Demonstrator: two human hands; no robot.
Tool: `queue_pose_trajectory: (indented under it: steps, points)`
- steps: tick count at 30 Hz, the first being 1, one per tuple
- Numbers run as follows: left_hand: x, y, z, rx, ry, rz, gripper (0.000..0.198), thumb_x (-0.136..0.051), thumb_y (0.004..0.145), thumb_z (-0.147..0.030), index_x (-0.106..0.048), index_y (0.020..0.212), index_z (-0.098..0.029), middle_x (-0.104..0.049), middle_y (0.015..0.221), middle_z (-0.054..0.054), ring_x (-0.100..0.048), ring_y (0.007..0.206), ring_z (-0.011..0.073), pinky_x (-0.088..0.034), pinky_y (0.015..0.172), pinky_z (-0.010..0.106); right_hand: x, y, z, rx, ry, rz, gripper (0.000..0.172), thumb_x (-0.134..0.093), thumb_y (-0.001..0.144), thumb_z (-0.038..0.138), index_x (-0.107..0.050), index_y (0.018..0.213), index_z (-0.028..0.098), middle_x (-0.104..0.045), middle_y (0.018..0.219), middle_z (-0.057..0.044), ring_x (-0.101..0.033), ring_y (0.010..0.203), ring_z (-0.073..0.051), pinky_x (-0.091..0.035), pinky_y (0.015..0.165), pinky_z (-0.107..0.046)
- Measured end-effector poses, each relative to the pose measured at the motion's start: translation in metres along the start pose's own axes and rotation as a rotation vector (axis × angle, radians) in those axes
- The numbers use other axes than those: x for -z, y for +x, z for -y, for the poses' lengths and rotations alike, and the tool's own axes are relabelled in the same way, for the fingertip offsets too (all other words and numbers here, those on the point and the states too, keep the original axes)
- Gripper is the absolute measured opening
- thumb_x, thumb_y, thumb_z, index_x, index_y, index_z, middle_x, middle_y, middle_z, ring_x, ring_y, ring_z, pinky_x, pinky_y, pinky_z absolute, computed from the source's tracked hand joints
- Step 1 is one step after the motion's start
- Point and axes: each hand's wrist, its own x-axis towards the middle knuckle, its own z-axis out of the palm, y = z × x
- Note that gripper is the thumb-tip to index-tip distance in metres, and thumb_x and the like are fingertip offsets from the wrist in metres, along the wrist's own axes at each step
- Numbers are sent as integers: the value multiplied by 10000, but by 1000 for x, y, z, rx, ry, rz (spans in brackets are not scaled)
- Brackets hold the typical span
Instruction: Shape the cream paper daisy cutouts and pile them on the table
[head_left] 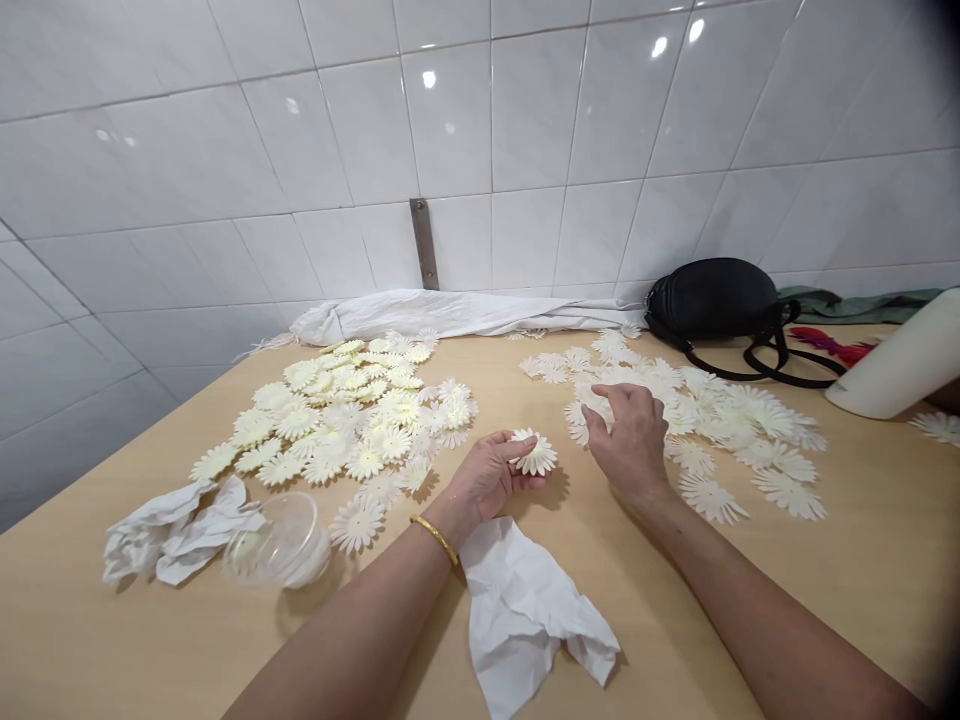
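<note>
Between thumb and fingers, my left hand (491,475) pinches a pale daisy-shaped flower cutout (537,456) above the middle of the table. My right hand (630,435) is just to the right, thumb and forefinger apart, at the near left edge of a spread of white flower cutouts (750,425). Nothing shows between its fingers. Left of my left hand lies a heap of pale yellow flower cutouts (330,410), layered over one another. A crumpled white paper sheet (525,620) lies below my left wrist.
A clear plastic cup (281,540) lies beside crumpled paper (176,530) at the left. Along the tiled wall (525,120) runs a rolled white cloth (465,308). A black bag (712,300) with a strap and a white cylinder (896,360) occupy the back right.
</note>
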Motion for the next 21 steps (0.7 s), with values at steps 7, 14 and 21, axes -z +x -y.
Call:
queue_pose_trajectory:
  steps: [7,14,21]
  points:
    - [0,2,3,-35,116,-43,178,-700,557,-93,-575,684,-97,-570,630,36,-517,521,101,-431,489,244,1,-4,11,-49,488,218,231,-433,805,332,-598,784,172,-600,790,-67,-532,761,-191,-402,700,-326]
    - [3,6,7,-165,220,-64,243,-710,589,-292,-547,655,-125,-482,498,-26,-413,412,50,-305,424,197,1,-13,21,-186,912,650,305,-486,793,442,-595,737,163,-531,634,6,-437,577,-109,-345,551,-248]
    - [-2,1,1,-239,290,-50,321,-648,642,-422,-483,636,-147,-434,510,-42,-344,357,34,-235,375,197,2,-14,23,-277,1062,728,347,-481,795,478,-582,682,166,-483,604,10,-434,582,-109,-355,568,-246]
